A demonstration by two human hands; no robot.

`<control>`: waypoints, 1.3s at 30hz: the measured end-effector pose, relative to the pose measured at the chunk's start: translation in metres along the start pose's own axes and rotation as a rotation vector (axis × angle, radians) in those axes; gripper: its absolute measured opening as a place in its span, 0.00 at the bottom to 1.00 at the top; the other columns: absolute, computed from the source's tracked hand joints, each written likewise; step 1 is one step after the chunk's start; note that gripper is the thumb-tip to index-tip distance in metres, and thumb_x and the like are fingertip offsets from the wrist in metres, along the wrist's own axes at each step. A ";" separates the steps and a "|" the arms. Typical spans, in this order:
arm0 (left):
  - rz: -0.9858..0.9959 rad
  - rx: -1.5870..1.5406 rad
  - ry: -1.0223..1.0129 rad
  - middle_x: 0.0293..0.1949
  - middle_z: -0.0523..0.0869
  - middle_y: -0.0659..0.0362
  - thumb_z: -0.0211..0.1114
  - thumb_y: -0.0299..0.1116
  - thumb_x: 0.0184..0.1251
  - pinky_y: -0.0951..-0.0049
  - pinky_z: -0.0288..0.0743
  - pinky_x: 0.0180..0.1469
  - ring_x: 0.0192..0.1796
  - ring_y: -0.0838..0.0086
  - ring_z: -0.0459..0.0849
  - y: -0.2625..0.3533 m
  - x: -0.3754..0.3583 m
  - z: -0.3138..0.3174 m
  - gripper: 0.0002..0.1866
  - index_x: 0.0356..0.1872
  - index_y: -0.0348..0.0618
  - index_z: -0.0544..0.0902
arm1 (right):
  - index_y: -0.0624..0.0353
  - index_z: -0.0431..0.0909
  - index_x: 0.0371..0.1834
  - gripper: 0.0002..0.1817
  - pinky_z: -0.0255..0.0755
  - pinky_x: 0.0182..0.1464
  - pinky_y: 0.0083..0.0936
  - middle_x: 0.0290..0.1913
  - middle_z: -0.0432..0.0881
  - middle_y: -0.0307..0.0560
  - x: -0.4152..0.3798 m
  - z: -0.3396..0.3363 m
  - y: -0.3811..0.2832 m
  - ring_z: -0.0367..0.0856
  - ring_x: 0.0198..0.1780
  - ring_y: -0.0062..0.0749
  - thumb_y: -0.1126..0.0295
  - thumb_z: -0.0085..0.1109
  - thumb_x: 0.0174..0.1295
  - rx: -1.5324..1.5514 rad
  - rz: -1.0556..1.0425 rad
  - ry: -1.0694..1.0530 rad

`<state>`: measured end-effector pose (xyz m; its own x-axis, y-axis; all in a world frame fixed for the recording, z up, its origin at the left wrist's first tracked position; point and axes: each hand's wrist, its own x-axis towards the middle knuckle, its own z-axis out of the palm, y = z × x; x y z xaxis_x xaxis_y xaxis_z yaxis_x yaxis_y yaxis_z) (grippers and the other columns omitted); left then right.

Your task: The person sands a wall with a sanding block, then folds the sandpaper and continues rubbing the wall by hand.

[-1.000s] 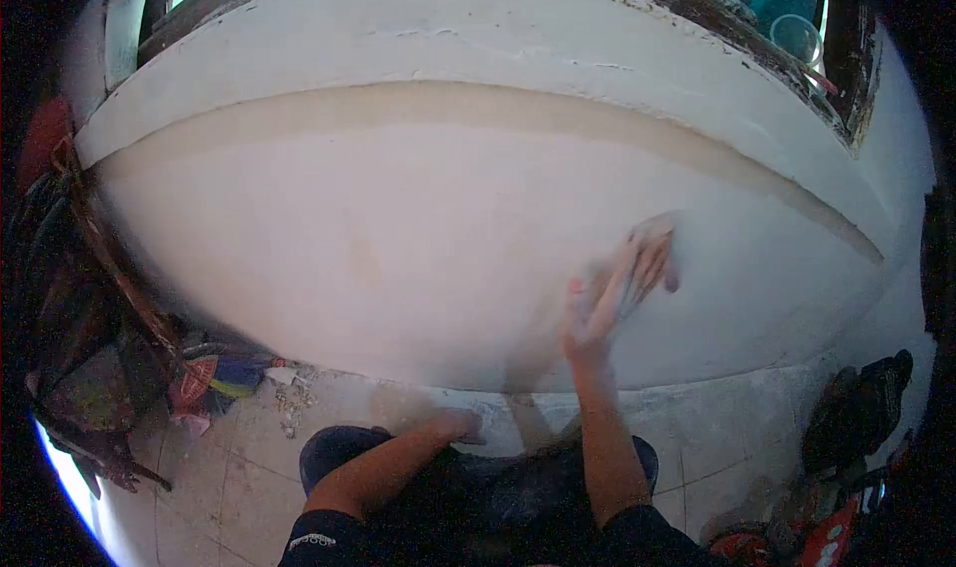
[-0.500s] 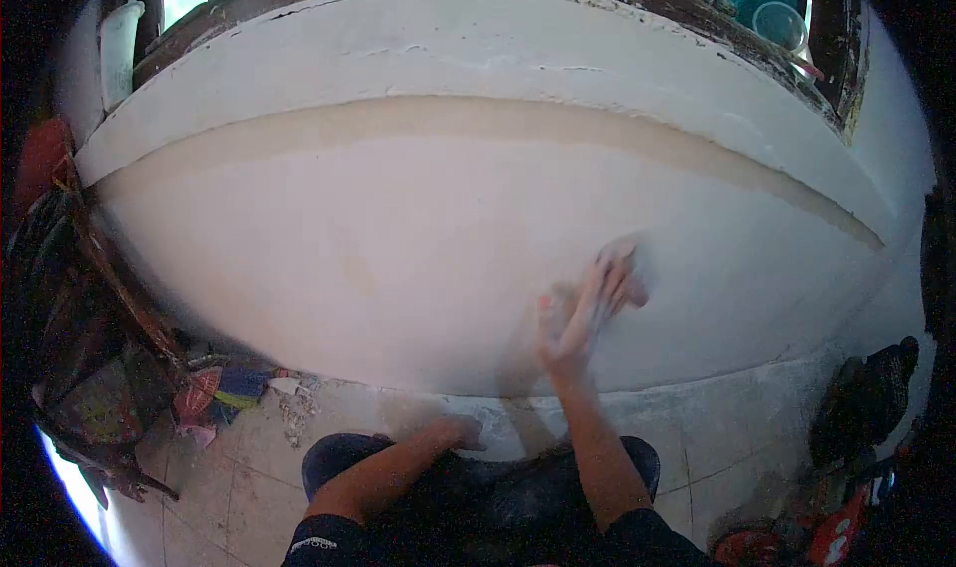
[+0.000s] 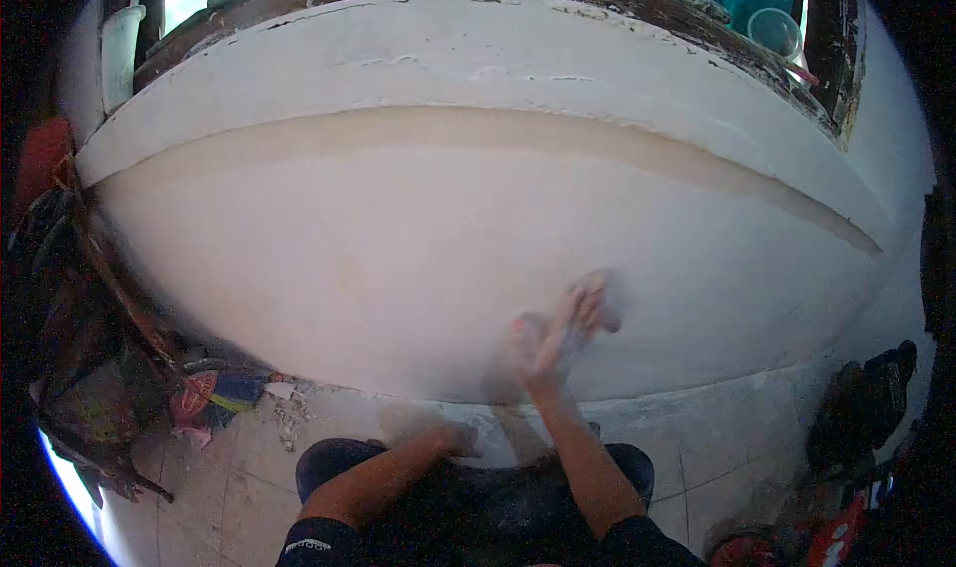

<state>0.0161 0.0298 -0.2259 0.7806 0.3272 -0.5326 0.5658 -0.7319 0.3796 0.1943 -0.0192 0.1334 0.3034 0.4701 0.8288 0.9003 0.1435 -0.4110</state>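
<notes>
A whitish plastered wall panel (image 3: 329,238) fills the middle of the view, below a jutting white ledge. My right hand (image 3: 568,323) presses against its lower part, right of centre, smeared by motion. The thumb sticks out to the left and the other fingers bend together toward the wall; pale dust coats them. Whatever lies under these fingers is hidden. My left hand (image 3: 453,438) hangs low by my left knee, in front of the wall's foot. It looks partly curled, but its fingers are too dim to make out.
Cloth and scraps (image 3: 224,398) lie on the tiled floor (image 3: 239,487) at left, beside a dark heap (image 3: 95,388). A dark object (image 3: 861,408) and a red item (image 3: 836,532) are at right. A clear cup (image 3: 775,34) stands on the weathered window sill (image 3: 637,4).
My right hand has slid down and left along the wall. My left hand stays by the knee. The view has tilted slightly upward.
</notes>
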 end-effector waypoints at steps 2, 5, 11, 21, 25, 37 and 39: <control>-0.005 0.071 -0.110 0.56 0.88 0.44 0.64 0.65 0.66 0.47 0.76 0.66 0.61 0.49 0.85 0.000 0.007 0.000 0.35 0.52 0.39 0.88 | 0.68 0.42 0.86 0.51 0.27 0.81 0.66 0.86 0.40 0.71 -0.014 0.003 -0.002 0.33 0.87 0.68 0.46 0.55 0.73 -0.048 -0.001 -0.030; -0.043 0.014 -0.044 0.55 0.89 0.44 0.63 0.67 0.67 0.47 0.78 0.65 0.60 0.49 0.85 0.014 -0.017 -0.016 0.36 0.51 0.39 0.89 | 0.70 0.42 0.86 0.51 0.28 0.82 0.66 0.86 0.41 0.70 0.024 -0.018 -0.013 0.33 0.87 0.67 0.47 0.55 0.73 -0.038 -0.025 -0.039; -0.062 0.145 -0.123 0.58 0.88 0.46 0.63 0.66 0.69 0.48 0.78 0.65 0.61 0.50 0.85 0.026 -0.013 -0.028 0.36 0.54 0.39 0.88 | 0.69 0.43 0.86 0.50 0.27 0.81 0.67 0.86 0.41 0.71 0.053 -0.042 -0.021 0.34 0.87 0.68 0.48 0.56 0.72 -0.021 -0.023 0.061; -0.004 0.127 -0.034 0.58 0.88 0.47 0.64 0.65 0.69 0.49 0.78 0.65 0.61 0.51 0.85 0.037 -0.044 -0.038 0.34 0.56 0.41 0.88 | 0.67 0.43 0.86 0.53 0.24 0.81 0.69 0.86 0.39 0.74 0.058 -0.033 -0.029 0.29 0.86 0.71 0.44 0.57 0.71 0.034 -0.007 0.038; 0.237 0.028 -0.149 0.58 0.88 0.48 0.66 0.62 0.68 0.50 0.78 0.65 0.62 0.50 0.85 -0.068 0.092 0.061 0.34 0.59 0.42 0.86 | 0.66 0.43 0.86 0.53 0.24 0.80 0.70 0.85 0.39 0.75 0.054 -0.034 -0.019 0.29 0.86 0.73 0.43 0.57 0.70 -0.017 -0.059 0.101; -0.060 0.070 -0.094 0.59 0.87 0.48 0.67 0.61 0.68 0.50 0.78 0.64 0.62 0.50 0.85 0.030 -0.028 -0.036 0.33 0.62 0.42 0.85 | 0.71 0.41 0.85 0.52 0.24 0.79 0.72 0.85 0.41 0.74 0.072 -0.042 -0.032 0.33 0.85 0.74 0.47 0.55 0.72 0.017 -0.061 0.104; -0.081 0.074 -0.117 0.59 0.87 0.48 0.67 0.60 0.68 0.50 0.78 0.64 0.61 0.51 0.85 0.039 -0.041 -0.050 0.33 0.62 0.42 0.84 | 0.72 0.42 0.85 0.52 0.24 0.79 0.72 0.85 0.41 0.74 0.051 -0.030 -0.029 0.33 0.86 0.73 0.46 0.54 0.73 0.044 -0.024 0.081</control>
<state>0.0194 0.0179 -0.1517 0.6944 0.3187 -0.6452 0.6013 -0.7495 0.2770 0.1928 -0.0256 0.1988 0.3074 0.3945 0.8660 0.8936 0.1930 -0.4052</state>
